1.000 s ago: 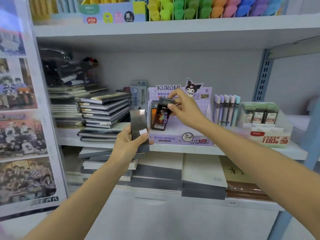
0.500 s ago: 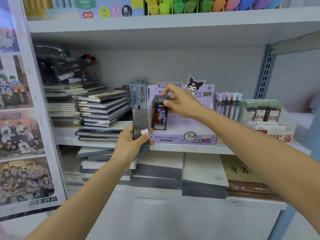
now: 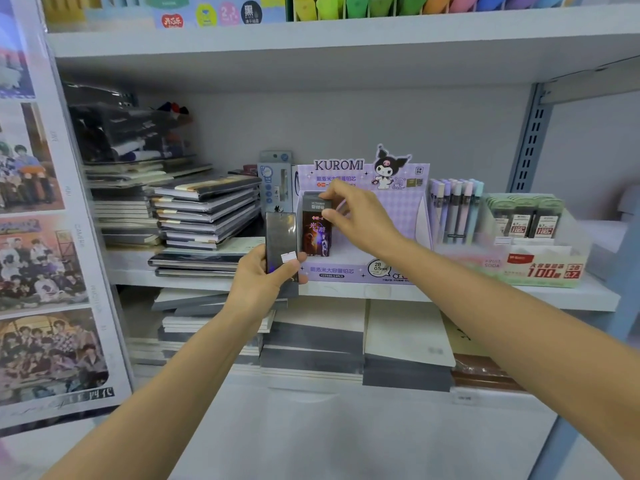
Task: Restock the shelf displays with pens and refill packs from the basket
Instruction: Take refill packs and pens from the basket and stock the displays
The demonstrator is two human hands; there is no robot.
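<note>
Right hand (image 3: 360, 220): thumb and fingers pinch the top of a dark refill pack (image 3: 316, 233), which stands upright at the left end of the purple Kuromi display box (image 3: 408, 209); left hand (image 3: 263, 285): curled round the lower part of a dark glossy pack (image 3: 281, 237), one or several cannot be told, held upright just in front of the shelf (image 3: 485, 294) edge, beside the display box; stacked notebooks (image 3: 207, 209) to the left; pastel pens (image 3: 453, 209) and green display box (image 3: 540, 265) to the right.
</note>
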